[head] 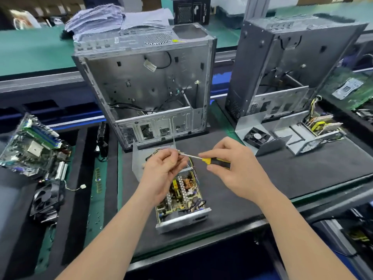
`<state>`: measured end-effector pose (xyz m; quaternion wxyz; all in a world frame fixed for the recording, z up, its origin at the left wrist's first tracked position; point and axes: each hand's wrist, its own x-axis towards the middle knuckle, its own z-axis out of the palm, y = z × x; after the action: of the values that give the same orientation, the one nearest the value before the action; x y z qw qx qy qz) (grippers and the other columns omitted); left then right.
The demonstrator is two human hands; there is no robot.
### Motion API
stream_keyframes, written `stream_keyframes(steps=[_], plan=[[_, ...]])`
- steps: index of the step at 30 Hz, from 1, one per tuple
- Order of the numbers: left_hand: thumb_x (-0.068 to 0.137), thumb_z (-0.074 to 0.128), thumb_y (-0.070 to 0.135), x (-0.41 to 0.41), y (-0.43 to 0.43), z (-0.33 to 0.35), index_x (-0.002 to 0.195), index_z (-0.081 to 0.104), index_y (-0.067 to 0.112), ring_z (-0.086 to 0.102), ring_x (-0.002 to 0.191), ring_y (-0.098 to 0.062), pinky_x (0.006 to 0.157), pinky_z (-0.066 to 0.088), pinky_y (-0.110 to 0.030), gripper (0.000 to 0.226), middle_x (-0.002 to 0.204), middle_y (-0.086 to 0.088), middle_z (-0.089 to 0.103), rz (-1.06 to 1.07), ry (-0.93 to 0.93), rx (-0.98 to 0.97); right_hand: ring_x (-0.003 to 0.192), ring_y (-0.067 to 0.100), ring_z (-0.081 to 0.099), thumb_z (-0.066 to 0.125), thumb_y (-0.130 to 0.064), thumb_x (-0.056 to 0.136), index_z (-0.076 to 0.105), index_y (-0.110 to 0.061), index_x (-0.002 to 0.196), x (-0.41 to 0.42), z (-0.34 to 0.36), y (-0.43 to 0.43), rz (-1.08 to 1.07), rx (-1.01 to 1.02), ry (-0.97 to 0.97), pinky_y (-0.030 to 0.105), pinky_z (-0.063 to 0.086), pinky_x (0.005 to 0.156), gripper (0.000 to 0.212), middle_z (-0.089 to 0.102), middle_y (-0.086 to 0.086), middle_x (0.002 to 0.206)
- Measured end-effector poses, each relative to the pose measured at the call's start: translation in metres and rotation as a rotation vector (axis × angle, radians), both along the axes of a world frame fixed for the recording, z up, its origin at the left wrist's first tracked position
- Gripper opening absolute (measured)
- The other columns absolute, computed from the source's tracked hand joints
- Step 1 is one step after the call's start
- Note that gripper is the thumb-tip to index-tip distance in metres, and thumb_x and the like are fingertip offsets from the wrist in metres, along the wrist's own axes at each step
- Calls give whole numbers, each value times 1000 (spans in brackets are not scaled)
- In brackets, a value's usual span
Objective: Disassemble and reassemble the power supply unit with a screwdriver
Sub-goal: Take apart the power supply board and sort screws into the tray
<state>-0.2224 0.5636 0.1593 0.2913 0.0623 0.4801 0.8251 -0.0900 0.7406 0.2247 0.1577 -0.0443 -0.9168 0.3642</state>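
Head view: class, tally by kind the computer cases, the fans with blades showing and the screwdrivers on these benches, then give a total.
Computer cases: 2
Fans with blades showing: 2
Screwdrivers: 1
Total: 5

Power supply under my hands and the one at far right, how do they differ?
The near supply lies end-on before you; the far supply sits aslant, far right. The left hand and right hand hold a screwdriver over the near supply; the far supply is untouched. Both are open, boards exposed.
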Motion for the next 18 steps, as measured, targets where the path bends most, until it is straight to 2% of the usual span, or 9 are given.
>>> stream_keyframes(steps=[3,5,7,10,13,18], plan=[[89,67,11,9,10,3,103,64,-4,76,86,-21,78,61,-24,20,89,-13,74,63,78,-44,96,8,63,78,-7,91,78,-29,121,5,-2,17,41,4,5,30,55,89,37,57,-8,102],[93,65,-1,13,11,4,100,66,-2,77,84,-25,79,62,-28,7,85,-12,76,111,179,-98,95,7,64,78,-7,90,79,-29,120,6,-4,24,44,-11,2,23,53,87,37,57,-8,100],[95,63,-9,15,12,4,99,68,0,77,83,-26,79,62,-30,11,84,-12,77,146,270,-137,93,6,65,79,-8,90,79,-31,118,7,-7,30,37,-78,-4,14,49,82,36,58,-7,96],[92,64,-7,17,12,6,104,67,-2,77,85,-26,80,61,-29,13,88,-14,77,144,257,-80,88,7,61,79,-12,91,79,-34,117,6,-13,31,13,-154,-20,9,41,76,34,59,-6,90],[86,67,3,15,11,7,108,65,-5,76,86,-26,81,61,-28,24,91,-18,76,131,190,-18,84,7,59,78,-12,91,80,-36,114,0,-18,26,2,-196,-25,9,40,74,33,59,-4,89],[99,62,3,-4,-2,-2,112,68,-5,75,91,-31,83,60,-31,16,98,-23,75,80,259,-114,81,8,58,77,-16,92,79,-43,112,-11,-23,17,1,-215,-67,10,40,72,33,56,-10,86]])
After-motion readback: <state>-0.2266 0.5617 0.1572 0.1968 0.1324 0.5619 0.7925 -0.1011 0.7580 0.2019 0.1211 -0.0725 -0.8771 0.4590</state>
